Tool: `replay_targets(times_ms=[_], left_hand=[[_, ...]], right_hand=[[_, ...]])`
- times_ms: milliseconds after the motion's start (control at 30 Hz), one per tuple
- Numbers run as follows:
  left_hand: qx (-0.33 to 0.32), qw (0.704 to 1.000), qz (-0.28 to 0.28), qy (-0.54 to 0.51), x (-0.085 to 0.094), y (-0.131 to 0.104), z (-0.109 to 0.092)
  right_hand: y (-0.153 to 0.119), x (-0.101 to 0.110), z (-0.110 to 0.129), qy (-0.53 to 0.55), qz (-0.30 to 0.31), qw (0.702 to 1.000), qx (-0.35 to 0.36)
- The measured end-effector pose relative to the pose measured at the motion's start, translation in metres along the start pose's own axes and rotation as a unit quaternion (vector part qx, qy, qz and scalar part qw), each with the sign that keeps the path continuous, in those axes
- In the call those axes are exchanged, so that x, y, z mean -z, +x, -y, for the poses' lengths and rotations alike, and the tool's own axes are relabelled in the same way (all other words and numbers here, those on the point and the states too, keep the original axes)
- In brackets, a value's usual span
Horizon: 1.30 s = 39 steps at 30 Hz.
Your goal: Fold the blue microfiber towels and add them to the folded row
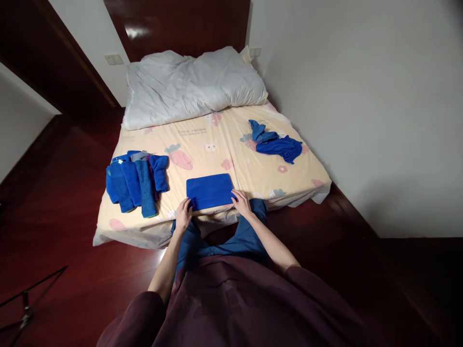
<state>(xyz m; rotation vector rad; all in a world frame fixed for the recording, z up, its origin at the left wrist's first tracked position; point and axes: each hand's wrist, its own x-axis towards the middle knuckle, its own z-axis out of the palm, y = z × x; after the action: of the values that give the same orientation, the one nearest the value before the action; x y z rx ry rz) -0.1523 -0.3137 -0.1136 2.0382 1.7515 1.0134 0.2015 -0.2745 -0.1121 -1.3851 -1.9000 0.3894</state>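
Note:
A blue towel (209,189) lies flat as a neat rectangle near the front edge of the bed. At its near left corner is my left hand (183,215), with the fingertips closed on the fabric. My right hand (241,203) grips the towel's near right edge in the same way, thumb below and fingers on top. Left of these, several rolled or folded cloths (130,185), mostly blue, lie bunched side by side. Off to the right sits a crumpled blue cloth heap (277,144).
The bed (202,140) has a cream sheet printed with carrots and rabbits. A white quilt (195,86) is piled against the dark wooden headboard (177,24). White wall (361,106) stands at the right. On the floor at lower left is a thin black stand leg (26,303).

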Motion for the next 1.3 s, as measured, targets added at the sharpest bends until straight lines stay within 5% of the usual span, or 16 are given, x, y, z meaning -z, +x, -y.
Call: replay_targets(times_ms=[167, 433, 667, 800, 1033, 1300], left_hand=[[-0.083, 0.987, 0.127, 0.06, -0.012, 0.001, -0.008], [-0.043, 0.973, 0.163, 0.16, -0.02, -0.004, 0.004], [-0.042, 0.955, 0.201, 0.216, -0.017, 0.023, 0.001], [-0.061, 0.947, 0.211, 0.237, -0.009, 0.018, 0.004], [-0.088, 0.957, 0.2, 0.19, -0.008, -0.033, 0.008], [-0.007, 0.986, 0.161, 0.052, -0.006, -0.021, 0.012]], right_hand=[[-0.005, -0.007, 0.009, -0.054, 0.115, 0.987, 0.099], [-0.011, -0.021, -0.003, -0.125, 0.143, 0.981, 0.033], [0.013, -0.026, -0.001, -0.189, 0.203, 0.961, 0.02], [0.013, -0.023, -0.003, -0.206, 0.211, 0.955, 0.032], [-0.023, -0.014, -0.006, -0.157, 0.207, 0.965, 0.034], [-0.007, -0.002, -0.01, -0.041, 0.163, 0.986, -0.023]])
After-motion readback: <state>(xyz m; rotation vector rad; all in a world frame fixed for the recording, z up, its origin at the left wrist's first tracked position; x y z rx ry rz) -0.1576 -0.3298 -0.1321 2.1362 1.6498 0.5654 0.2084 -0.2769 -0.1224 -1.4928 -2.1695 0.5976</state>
